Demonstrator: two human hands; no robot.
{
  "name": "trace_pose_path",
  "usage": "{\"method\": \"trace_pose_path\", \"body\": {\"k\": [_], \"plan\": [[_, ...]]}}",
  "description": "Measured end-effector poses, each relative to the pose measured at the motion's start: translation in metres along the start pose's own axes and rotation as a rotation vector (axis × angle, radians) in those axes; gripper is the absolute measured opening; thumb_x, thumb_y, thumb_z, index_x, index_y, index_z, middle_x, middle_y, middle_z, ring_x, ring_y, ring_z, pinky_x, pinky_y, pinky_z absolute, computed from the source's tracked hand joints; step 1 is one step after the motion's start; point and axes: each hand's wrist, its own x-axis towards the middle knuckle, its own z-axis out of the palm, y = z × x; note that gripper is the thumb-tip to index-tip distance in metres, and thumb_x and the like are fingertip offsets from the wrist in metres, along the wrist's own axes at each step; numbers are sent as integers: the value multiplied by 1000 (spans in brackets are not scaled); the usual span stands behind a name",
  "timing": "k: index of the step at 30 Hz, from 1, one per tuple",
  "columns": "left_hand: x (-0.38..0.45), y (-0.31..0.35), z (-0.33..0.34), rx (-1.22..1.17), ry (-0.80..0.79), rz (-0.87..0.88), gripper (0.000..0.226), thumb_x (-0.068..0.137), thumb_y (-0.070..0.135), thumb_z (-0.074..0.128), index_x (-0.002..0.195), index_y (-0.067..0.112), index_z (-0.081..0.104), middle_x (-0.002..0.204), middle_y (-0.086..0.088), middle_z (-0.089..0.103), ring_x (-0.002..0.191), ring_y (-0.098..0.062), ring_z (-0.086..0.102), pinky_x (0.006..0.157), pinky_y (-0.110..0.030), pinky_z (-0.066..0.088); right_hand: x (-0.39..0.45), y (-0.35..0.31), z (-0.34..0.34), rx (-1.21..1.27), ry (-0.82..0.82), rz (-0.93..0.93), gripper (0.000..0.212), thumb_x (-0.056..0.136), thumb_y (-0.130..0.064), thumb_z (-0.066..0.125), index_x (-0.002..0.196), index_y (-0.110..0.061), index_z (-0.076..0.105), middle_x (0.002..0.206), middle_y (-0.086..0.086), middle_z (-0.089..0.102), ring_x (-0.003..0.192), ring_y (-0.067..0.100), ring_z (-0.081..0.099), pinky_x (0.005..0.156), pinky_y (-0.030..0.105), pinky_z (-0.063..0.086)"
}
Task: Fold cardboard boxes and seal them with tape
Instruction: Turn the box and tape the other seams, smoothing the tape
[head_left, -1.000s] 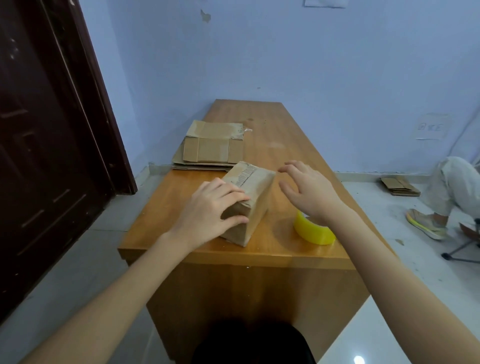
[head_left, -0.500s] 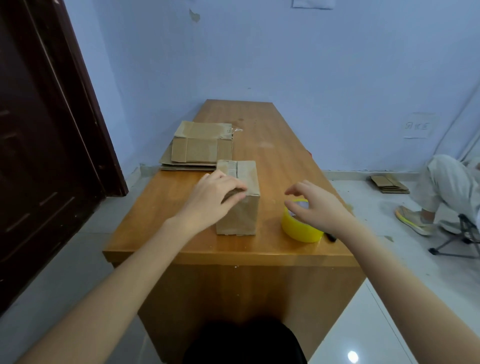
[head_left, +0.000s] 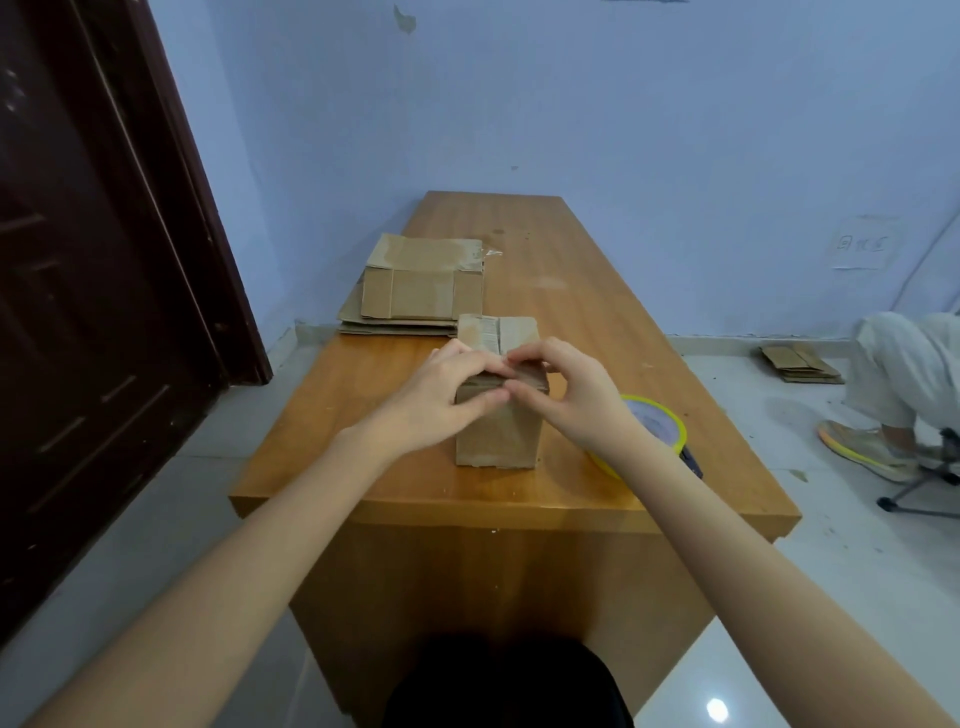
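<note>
While both the left hand and right hand pinch the box top's near edge, flap-closing seems underway; fetching the tape roll likely follows.

Dark door at left; a seated person's leg (pale trousers) at right.

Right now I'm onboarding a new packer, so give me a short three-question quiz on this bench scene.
1. True or false: both hands touch the small box.
2. Which side of the box is the yellow tape roll on: A left, B right, C behind?
3. Fill in: the flat cardboard stack lies on the ____.

Key: 1 true; 2 B; 3 table.
</note>
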Motion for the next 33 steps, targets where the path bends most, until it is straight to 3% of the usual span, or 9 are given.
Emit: {"method": "trace_pose_path", "body": {"k": [5,9,14,17,21,24,26,29,33], "plan": [[-5,-4,-3,99,-39,96,43,88,16,64,130,24,54,113,33,38,112,1,33,99,-29,31,-3,8,1,-75,-50,-141,30,87,-32,61,107,-10,62,111,-2,60,96,17,52,84,31,45],[-7,-6,-1,100,-44,91,58,81,19,73,133,28,50,129,17,45,122,-4,33,105,-34,31,-14,16,0,-76,-103,-151,42,81,-32,65,116,-11,56,126,-4,53,111,15,48,92,31,45],[-3,-2,3,-60,45,20,31,91,21,60,121,31,60,121,12,53,118,-7,40,104,-40,37,-8,8,7,-28,9,-72,33,84,-39,61,101,-12,61,110,-6,59,96,8,49,79,11,37],[-4,-4,4,-23,15,-4,37,90,17,62,124,30,58,124,12,51,119,-8,39,105,-40,35,-9,9,12,-46,18,-56,28,83,-32,64,101,-10,59,110,-4,58,96,11,46,79,15,39],[-6,-7,-1,52,-64,-3,51,83,24,71,129,35,52,131,8,49,123,-10,37,106,-42,35,-15,13,3,-167,-132,-86,48,75,-22,72,117,-12,53,129,-4,50,115,18,45,90,38,46],[-3,6,6,-26,65,-61,40,81,35,71,119,33,59,123,9,51,118,-11,40,104,-41,36,-17,0,-6,15,-152,-36,48,81,-27,72,122,-11,53,132,-5,50,122,13,46,98,29,42],[-2,12,12,-33,154,-75,32,82,30,70,113,30,63,118,7,53,115,-13,42,103,-43,36,-18,-8,-13,42,-130,-16,44,85,-25,70,123,-11,54,134,0,52,126,11,47,101,25,40],[-6,7,10,47,77,-68,45,81,24,73,122,32,57,126,10,49,118,-11,37,103,-39,32,-23,-11,-27,-199,-92,-55,43,86,-26,68,126,-16,54,138,-1,50,127,15,46,101,30,40],[-10,8,-1,146,-47,-62,61,75,35,77,129,37,48,137,14,42,121,-8,32,98,-34,32,-40,3,-54,-308,-124,124,61,82,-38,70,135,-20,46,143,-3,43,131,15,39,106,33,36]]}}
